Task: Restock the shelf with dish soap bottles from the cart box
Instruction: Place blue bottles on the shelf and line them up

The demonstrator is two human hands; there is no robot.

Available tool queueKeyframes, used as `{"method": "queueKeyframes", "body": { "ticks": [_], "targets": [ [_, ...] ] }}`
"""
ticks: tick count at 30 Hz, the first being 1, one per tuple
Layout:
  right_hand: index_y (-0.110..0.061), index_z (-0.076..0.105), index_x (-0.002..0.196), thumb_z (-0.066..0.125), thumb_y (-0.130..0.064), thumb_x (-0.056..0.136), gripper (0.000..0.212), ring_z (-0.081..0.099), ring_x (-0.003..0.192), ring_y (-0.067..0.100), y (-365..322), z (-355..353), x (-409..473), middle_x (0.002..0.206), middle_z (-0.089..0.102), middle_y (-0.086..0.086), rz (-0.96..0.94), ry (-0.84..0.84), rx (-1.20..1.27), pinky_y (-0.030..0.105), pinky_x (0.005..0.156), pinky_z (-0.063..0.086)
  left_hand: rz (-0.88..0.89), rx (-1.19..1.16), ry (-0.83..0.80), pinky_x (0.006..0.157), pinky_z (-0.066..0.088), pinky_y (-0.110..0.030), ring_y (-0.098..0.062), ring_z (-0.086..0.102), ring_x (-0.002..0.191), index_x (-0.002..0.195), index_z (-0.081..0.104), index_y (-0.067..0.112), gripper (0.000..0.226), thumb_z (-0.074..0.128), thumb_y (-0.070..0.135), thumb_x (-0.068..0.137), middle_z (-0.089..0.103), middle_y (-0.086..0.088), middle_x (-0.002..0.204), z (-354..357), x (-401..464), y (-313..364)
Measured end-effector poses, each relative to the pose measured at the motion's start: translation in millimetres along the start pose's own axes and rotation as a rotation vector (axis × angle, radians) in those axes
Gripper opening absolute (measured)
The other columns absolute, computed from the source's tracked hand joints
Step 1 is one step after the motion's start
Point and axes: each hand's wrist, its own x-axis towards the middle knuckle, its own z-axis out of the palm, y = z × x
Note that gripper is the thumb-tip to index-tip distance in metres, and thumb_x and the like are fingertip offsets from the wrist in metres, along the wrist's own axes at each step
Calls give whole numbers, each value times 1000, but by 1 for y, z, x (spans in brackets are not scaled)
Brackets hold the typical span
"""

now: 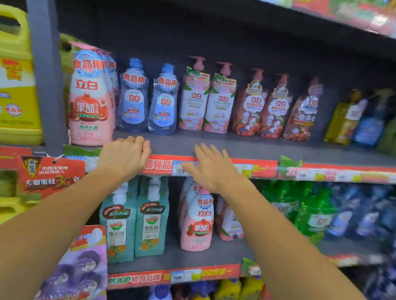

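Both my arms reach up to the front edge of the middle shelf (280, 150). My left hand (125, 155) has its fingers curled over the shelf lip and holds nothing. My right hand (211, 168) is flat with fingers spread in front of the red price strip (262, 169), also holding nothing. Behind the hands, set back on the shelf, stand two clear blue dish soap bottles (148, 100), two pink pump bottles (207, 100) and three red-labelled pump bottles (275, 109). A row of pink pomegranate bottles (91, 100) stands at the left, right at the shelf front. No cart box is in view.
Large yellow jugs (2, 76) fill the bay to the left past a grey upright (42, 59). The shelf below holds teal pump bottles (134, 222), a pink bottle (198, 223) and green bottles (309, 215). A red hanging promo card (50, 177) sticks out at lower left.
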Motion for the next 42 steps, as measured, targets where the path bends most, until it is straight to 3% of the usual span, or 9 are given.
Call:
{"method": "queueKeyframes", "body": {
  "ticks": [3,5,7,10,13,16,20,33,42],
  "targets": [
    [-8,6,160,26,-56,105,75,-2,155,25,-1,-6,-26,168,0,10,47,22,75,36,123,-1,-4,-2,-60,79,46,-45,-38,62,99,111,58,3,62,11,42,97,67,-22,104,-15,1,9],
    [-4,8,159,30,-49,106,73,5,155,25,-1,-1,-47,168,5,12,72,109,125,33,123,4,27,-76,-89,109,29,-52,-35,43,135,131,50,0,61,26,48,101,52,-25,138,-19,-6,22],
    [-4,7,159,35,-47,106,74,12,154,26,0,17,-73,167,9,12,123,134,155,35,123,12,94,-86,-90,118,8,-54,-30,16,150,150,30,0,72,28,52,101,24,-20,159,-20,-21,38],
    [-5,4,159,36,-50,104,78,13,153,27,6,49,-120,167,8,12,254,16,179,36,122,13,233,-170,8,116,12,-59,-32,25,147,146,38,-2,70,36,49,98,30,-22,156,-14,-53,70],
    [-5,4,159,37,-50,105,78,19,151,28,19,70,-168,167,12,11,375,-74,182,37,119,19,374,-294,46,103,41,-54,-39,53,127,128,58,-7,66,48,44,87,53,-27,137,-4,-88,117],
    [-4,3,159,37,-49,105,78,25,148,31,32,92,-213,165,18,15,489,-124,215,39,115,26,390,-424,-121,83,52,-47,-43,62,109,124,59,-7,64,48,41,84,60,-28,124,-11,-127,169],
    [-7,6,159,42,-49,104,78,26,148,30,49,127,-281,164,21,13,640,-176,255,39,115,28,516,-514,-256,70,57,-43,-37,66,97,120,62,-4,65,78,35,71,66,-22,110,-24,-172,237],
    [-11,27,155,47,-49,101,69,34,143,30,154,138,-504,157,34,12,1030,-233,243,40,113,34,921,-631,-308,96,42,-41,-32,50,121,130,48,4,47,46,36,95,56,-15,127,-113,-243,440],
    [-7,34,148,47,-49,100,66,44,134,34,272,132,-636,149,43,16,1238,-180,263,43,107,42,1125,-641,-275,94,43,-38,-28,50,116,126,48,5,44,42,40,99,55,-13,122,-185,-270,626]
  ]
}}
